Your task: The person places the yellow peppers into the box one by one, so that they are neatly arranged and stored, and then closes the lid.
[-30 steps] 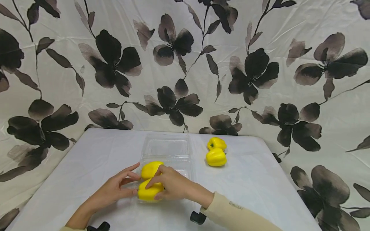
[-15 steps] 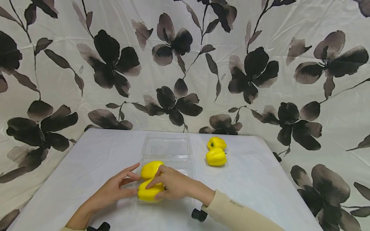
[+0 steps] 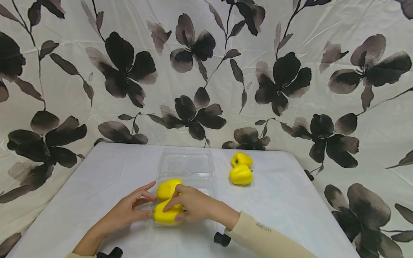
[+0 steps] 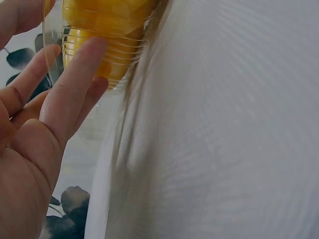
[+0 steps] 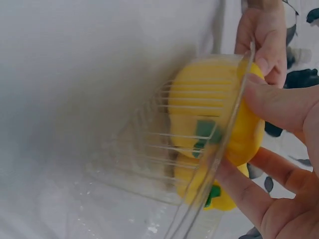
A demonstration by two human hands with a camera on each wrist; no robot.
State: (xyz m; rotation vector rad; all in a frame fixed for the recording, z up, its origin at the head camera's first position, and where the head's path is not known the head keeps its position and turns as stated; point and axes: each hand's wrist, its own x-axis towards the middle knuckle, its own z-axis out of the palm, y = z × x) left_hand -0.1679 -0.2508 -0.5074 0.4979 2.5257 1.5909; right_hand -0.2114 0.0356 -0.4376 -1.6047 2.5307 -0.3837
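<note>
A clear plastic clamshell container [image 3: 208,186] lies unfolded on the white table, with two yellow bell peppers in its left side. My right hand [image 3: 195,205] pinches the nearer bell pepper [image 3: 165,217] between thumb and fingers from above. The farther bell pepper [image 3: 167,190] sits right behind it. Through the ribbed wall in the right wrist view, a green stem [image 5: 208,130] shows on the held pepper. My left hand [image 3: 130,208] has its fingers extended against the container's left side. The left wrist view shows those fingers [image 4: 70,92] touching the ribbed wall [image 4: 122,47].
Two more yellow bell peppers, a front one [image 3: 241,175] and a rear one [image 3: 242,159], lie on the table right of the container. The container's clear lid [image 3: 185,165] lies flat toward the back. A floral curtain [image 3: 193,71] hangs behind the table.
</note>
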